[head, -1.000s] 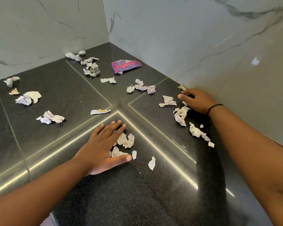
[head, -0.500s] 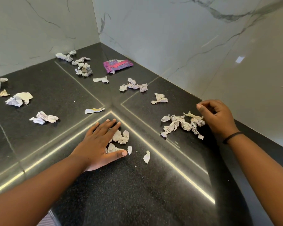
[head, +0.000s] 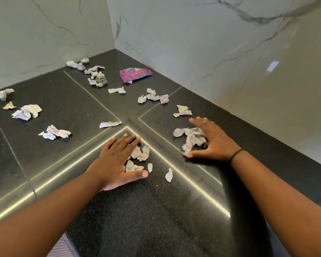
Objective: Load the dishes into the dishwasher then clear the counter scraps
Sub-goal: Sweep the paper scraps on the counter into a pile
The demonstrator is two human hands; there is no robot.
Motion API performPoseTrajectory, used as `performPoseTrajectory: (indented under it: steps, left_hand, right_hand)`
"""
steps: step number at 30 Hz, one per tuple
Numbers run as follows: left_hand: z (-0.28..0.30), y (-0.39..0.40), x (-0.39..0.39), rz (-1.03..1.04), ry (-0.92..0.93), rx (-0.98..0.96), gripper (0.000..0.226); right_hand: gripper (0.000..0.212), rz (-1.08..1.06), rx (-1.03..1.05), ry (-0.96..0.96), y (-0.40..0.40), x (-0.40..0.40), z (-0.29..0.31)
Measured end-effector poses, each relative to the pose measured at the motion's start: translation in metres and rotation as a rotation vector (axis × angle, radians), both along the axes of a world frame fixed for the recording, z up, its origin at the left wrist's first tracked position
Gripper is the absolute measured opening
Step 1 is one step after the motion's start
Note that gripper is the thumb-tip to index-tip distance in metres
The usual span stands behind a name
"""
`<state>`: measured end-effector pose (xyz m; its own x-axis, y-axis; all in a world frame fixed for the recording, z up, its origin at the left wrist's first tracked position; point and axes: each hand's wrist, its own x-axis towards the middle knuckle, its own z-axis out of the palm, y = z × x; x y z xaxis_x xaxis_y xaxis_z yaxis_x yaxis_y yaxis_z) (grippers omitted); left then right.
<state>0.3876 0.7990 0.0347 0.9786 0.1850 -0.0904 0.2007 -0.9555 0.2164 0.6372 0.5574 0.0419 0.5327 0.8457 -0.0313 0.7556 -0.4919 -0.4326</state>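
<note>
Both hands lie flat, fingers straight: left grip (head: 117,160) and right grip (head: 214,140) press crumpled paper scraps (head: 190,139). One glossy purple wrapper (head: 134,74) rests on the speckled black surface (head: 156,219).

A single head-worn view is given, taken from above the black counter (head: 156,219) and angled forward and down toward the inner corner where two marble walls (head: 202,43) meet. The counter is seen from close by, at arm's length, with both forearms entering from the lower edge of the frame. Relative to that corner, the camera is placed out over the counter's open side. Wide-angle bending is seen in the counter's inlaid lines. No second view is supplied.
</note>
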Motion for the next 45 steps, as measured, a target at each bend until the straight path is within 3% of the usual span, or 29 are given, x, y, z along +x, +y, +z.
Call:
performPoseTrajectory:
  steps: [6, 11, 13, 18, 21, 23, 28, 32, 36, 41, 45]
  left_hand:
    - [0.000, 0.001, -0.001, -0.006, -0.001, -0.028, 0.112]
    - [0.003, 0.000, -0.001, -0.022, 0.008, -0.028, 0.115]
    - [0.003, 0.000, -0.001, -0.025, 0.002, -0.030, 0.118]
    - [0.003, 0.000, -0.002, -0.033, 0.008, -0.041, 0.125]
    - [0.004, 0.000, -0.002, -0.033, 0.009, -0.058, 0.125]
    - [0.002, 0.000, -0.001, -0.037, 0.002, -0.055, 0.125]
    - [-0.005, 0.002, -0.001, -0.049, -0.052, -0.053, 0.112]
    - [-0.007, 0.004, 0.000, -0.075, -0.088, -0.065, 0.085]
    - [-0.009, 0.006, -0.001, -0.103, -0.177, -0.134, 0.047]
    - [-0.011, 0.003, -0.002, -0.147, -0.325, -0.139, 0.026]
    - [-0.013, 0.000, -0.003, -0.226, -0.314, -0.121, 0.036]
  right_hand:
    - [0.089, 0.159, 0.011, -0.034, 0.028, -0.030, -0.006]
    - [0.117, 0.144, -0.008, -0.065, 0.058, -0.072, -0.002]
    - [0.116, 0.143, -0.024, -0.124, 0.072, -0.079, -0.001]
    - [0.067, 0.199, 0.020, -0.115, 0.109, -0.077, -0.006]
    - [0.044, 0.114, 0.217, -0.089, 0.124, -0.088, -0.018]
    - [0.036, 0.055, 0.230, -0.147, 0.128, -0.092, -0.025]
    - [0.043, -0.157, 0.273, -0.300, 0.123, -0.100, -0.021]
    - [0.046, -0.453, 0.208, -0.151, 0.114, -0.107, -0.003]
    - [0.044, -0.693, 0.307, 0.063, 0.085, -0.125, 0.009]
    - [0.012, -0.824, 0.159, 0.129, 0.041, -0.178, 0.012]
    - [0.029, -0.919, 0.049, -0.079, 0.049, -0.219, 0.001]
